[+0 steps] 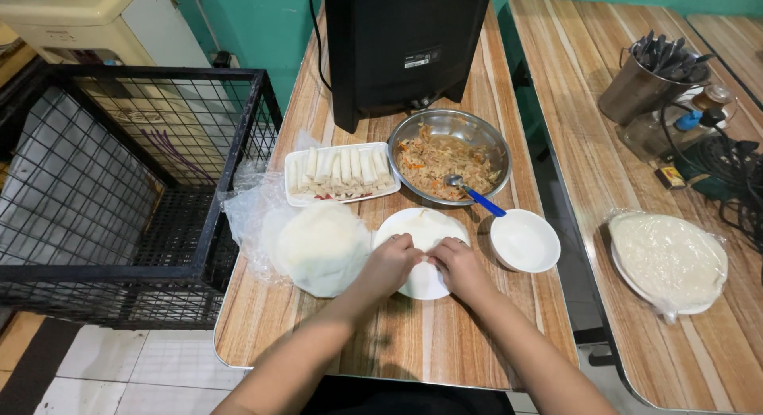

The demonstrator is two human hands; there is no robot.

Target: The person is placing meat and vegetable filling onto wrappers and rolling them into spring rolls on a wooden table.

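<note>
Both my hands rest on a white plate (429,284) that carries a thin pale wrapper (425,228). My left hand (389,264) and my right hand (459,265) meet at the wrapper's near edge, fingers curled over it as if folding it; what lies under them is hidden. Just behind the plate stands a metal bowl (413,129) of shredded filling with a blue-handled spoon (477,196) in it. A white tray (296,199) of finished rolls (342,167) sits to the bowl's left.
A stack of round wrappers (322,246) on clear plastic lies left of the plate. A small white bowl (524,240) sits to the right. A black speaker (401,45) stands at the back, a black wire crate (119,192) at left. The neighbouring table holds another wrapper stack (668,260), a utensil cup (640,85) and cables.
</note>
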